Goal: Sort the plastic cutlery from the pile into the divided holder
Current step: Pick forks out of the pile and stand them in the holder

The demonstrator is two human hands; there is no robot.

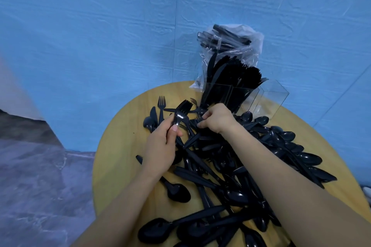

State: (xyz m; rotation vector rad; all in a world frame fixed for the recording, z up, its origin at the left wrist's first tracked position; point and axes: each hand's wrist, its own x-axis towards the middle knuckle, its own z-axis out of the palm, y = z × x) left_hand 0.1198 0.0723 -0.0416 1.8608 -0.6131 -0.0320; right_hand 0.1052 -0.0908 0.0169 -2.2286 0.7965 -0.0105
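A big pile of black plastic cutlery (230,182) covers the round wooden table (118,156). My left hand (160,146) grips a stacked bunch of black forks (181,111), tines pointing up and away. My right hand (216,119) pinches another black fork (194,122) at the far edge of the pile. Just behind it stands the clear divided holder (241,96). Its left compartments are packed with upright black knives and forks; its right compartment (271,96) looks empty.
A clear plastic bag (236,46) with more black cutlery leans behind the holder against the blue wall. Loose forks, a knife and a spoon (149,121) lie at the table's far left. Grey floor lies to the left of the table.
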